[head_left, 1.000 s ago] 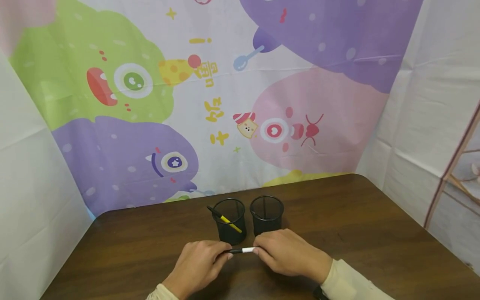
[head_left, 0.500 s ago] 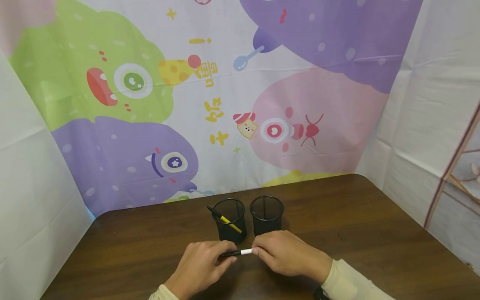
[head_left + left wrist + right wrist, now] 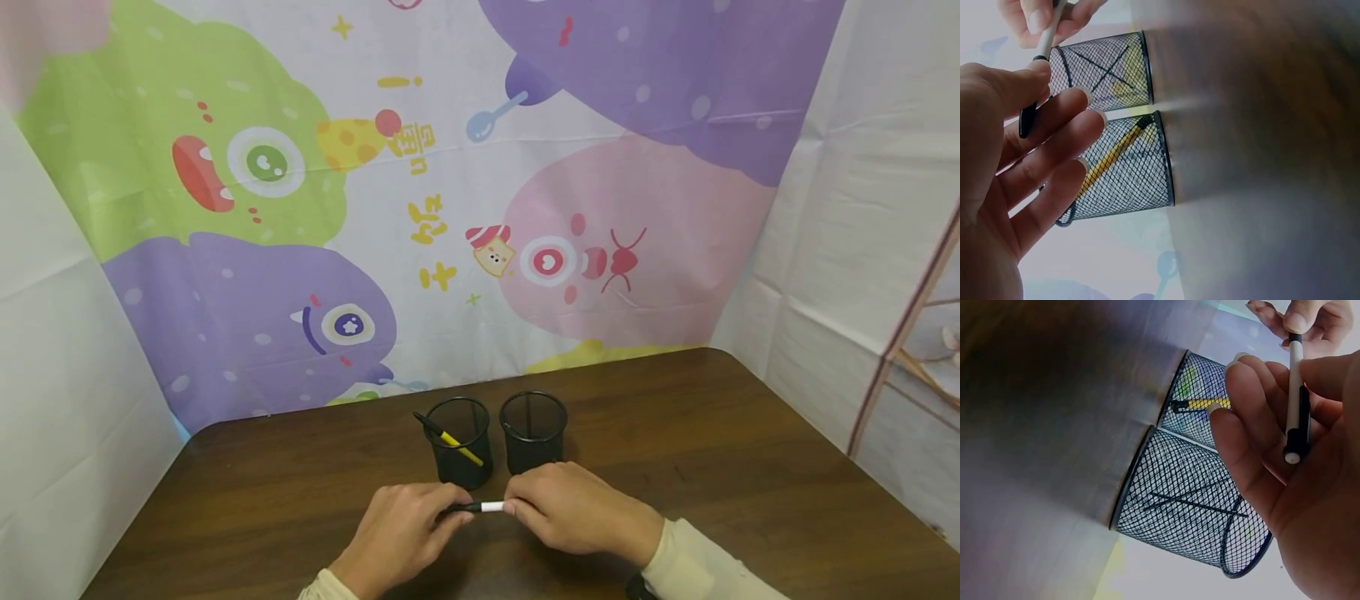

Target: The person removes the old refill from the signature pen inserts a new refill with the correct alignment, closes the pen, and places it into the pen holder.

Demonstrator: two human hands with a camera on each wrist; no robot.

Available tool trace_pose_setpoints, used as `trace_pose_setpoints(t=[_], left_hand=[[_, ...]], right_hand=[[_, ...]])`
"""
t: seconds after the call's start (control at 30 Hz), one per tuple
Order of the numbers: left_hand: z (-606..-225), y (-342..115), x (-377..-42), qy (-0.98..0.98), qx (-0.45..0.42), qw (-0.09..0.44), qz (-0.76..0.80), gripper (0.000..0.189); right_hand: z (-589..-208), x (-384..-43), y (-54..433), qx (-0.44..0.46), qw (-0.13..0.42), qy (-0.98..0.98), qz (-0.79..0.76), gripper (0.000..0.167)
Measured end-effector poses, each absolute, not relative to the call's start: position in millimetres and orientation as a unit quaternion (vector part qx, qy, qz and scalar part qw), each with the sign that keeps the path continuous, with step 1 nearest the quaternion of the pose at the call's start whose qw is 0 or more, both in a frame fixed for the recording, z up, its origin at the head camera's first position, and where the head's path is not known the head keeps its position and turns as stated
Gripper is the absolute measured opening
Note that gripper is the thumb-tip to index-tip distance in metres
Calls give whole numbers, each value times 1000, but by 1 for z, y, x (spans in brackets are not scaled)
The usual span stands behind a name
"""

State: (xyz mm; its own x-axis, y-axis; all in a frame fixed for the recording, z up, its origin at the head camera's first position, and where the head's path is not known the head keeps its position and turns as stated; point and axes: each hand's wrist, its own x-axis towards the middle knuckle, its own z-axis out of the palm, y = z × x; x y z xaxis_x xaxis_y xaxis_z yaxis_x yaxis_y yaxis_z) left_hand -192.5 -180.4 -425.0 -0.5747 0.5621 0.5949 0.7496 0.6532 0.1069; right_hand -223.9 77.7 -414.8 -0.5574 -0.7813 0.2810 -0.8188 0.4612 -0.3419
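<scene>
Both hands hold one white-and-black pen (image 3: 492, 506) sideways, just in front of two black mesh pen holders. My left hand (image 3: 401, 529) pinches its black end between thumb and index finger; the left wrist view shows the black tip (image 3: 1027, 120) poking past the thumb, other fingers loosely bent. My right hand (image 3: 577, 510) grips the white barrel (image 3: 1295, 381), whose clip end lies over the palm in the right wrist view. Inside the left pen holder (image 3: 462, 467) leans a yellow pen (image 3: 461, 447) with a black end. The right pen holder (image 3: 533, 446) stands beside it.
The brown wooden table (image 3: 285, 467) runs back to a cartoon-printed cloth (image 3: 450, 333). Pale cloth walls (image 3: 67, 350) flank it on both sides. A small dark object (image 3: 639, 587) is partly hidden by the right sleeve at the near edge.
The left thumb and index finger have parted a little, baring more of the pen's black end. The pen tilted slightly, then levelled. The pen holders have stayed put.
</scene>
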Motion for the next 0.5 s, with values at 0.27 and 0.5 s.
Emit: trace_pose_setpoints(t=[0.27, 0.5], left_hand=[[-428, -181, -194, -848, -405, 286, -189, 16], [-428, -181, -194, -843, -412, 290, -188, 14]], right_hand=[[-416, -225, 78, 484, 59, -847, 211, 20], [-416, -225, 79, 492, 73, -844, 200, 19]])
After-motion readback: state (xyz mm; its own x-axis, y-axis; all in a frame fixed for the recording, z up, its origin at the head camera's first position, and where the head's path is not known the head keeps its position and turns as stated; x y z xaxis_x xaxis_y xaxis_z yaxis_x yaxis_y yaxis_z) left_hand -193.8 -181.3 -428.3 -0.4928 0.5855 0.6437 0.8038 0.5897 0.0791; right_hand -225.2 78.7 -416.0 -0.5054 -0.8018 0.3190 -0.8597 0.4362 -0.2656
